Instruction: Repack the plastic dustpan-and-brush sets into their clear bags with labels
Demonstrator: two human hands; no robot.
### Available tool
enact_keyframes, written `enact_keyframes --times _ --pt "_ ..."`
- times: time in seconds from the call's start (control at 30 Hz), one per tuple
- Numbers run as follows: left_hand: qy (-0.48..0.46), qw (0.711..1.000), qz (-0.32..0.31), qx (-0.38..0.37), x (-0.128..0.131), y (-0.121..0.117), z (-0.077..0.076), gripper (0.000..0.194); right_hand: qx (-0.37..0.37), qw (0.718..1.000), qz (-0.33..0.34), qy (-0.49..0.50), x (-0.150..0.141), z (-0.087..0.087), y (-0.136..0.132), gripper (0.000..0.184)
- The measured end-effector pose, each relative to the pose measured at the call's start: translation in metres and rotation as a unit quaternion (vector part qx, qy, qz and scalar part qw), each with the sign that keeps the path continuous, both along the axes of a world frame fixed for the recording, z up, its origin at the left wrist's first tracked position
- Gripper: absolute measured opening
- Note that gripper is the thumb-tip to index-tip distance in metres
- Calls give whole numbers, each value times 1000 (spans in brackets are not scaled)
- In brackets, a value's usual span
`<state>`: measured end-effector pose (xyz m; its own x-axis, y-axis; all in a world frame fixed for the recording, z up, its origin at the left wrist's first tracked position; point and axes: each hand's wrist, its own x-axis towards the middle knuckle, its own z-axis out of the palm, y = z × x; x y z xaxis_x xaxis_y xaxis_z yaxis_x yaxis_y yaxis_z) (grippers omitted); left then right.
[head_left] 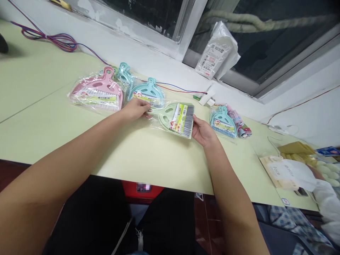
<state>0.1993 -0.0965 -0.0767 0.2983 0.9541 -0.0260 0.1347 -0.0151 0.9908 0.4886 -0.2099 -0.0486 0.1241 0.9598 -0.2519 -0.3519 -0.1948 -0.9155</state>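
A light green dustpan and brush set (pixel 170 118) in a clear plastic bag is held between my two hands, just above the table (pixel 156 156). My left hand (pixel 135 109) pinches the bag at the handle end. My right hand (pixel 202 131) grips the wide end, beside the grey bristles. Behind my left hand lies a blue bagged dustpan set (pixel 149 91). Left of it, a pink bagged dustpan set (pixel 99 88) rests near more blue and green ones. Another blue bagged dustpan set (pixel 223 123) sits to the right of my right hand.
A coil of red and blue wire (pixel 57 40) lies at the back left. A folded floral cloth (pixel 240 124) is beside the right-hand set. A plastic-wrapped packet (pixel 216 53) stands on the window sill. A face-tissue pack (pixel 278 173) and other items occupy the right end.
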Motion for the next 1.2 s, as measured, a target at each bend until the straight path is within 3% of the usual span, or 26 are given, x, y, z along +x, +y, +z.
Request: enact_keyframes --times 0.1,0.23,0.57,0.93,1.2 --pt "3 1000 15 -7 1 1 1 13 -2 1000 -17 2 5 -1 1 9" --pt "5 1000 26 -13 2 -2 7 9 12 1000 -19 15 9 1 0 19" --pt "-9 998 50 -26 0 -6 14 7 7 997 -32 -64 21 4 -1 25" --pt "20 998 58 -4 -4 -4 14 9 -6 987 14 -157 52 9 -4 37" --pt "30 998 58 6 -4 -5 13 10 -82 968 22 -235 44 12 -5 26"
